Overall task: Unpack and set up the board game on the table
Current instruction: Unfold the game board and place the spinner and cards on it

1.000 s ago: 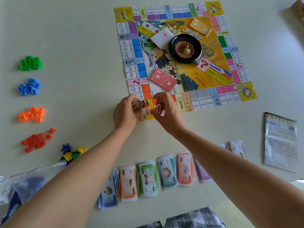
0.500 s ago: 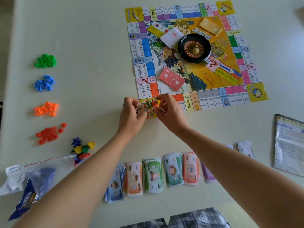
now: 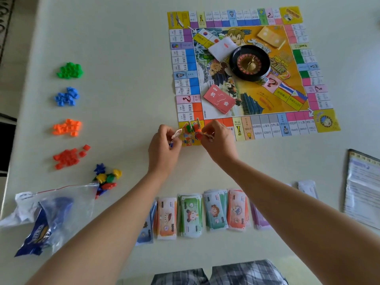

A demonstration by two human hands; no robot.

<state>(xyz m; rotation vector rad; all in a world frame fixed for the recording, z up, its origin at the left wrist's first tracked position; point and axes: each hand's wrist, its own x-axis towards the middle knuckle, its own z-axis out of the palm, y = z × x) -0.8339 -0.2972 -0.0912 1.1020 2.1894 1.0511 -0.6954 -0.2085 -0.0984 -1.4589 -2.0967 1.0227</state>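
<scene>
- The left hand has its fingers curled. Thumb and forefinger pinch a small card figure. A blue part shows under the fingers, probably a base.
- The right hand is also curled and pinches a small piece at its fingertips. The piece is too blurred to identify.
- Both hands work just over the near-left corner of the board, where pawns stand upright. Judgement: figures are fitted to bases here so that each goes straight onto the starting corner.
- The board lies flat on the table. The wheel and the red deck sit inside the track, which leaves the squares free.
- Houses lie well to the left in piles by colour: green, blue, orange, red. Money lies in a row of stacks nearest the person, likely for fast dealing.
- Legible: the red deck reads "机会". Squares read "命运 DESTINY", "CHANCE", "2200", "2400", "1500" and "3200". One note reads "500".
</scene>
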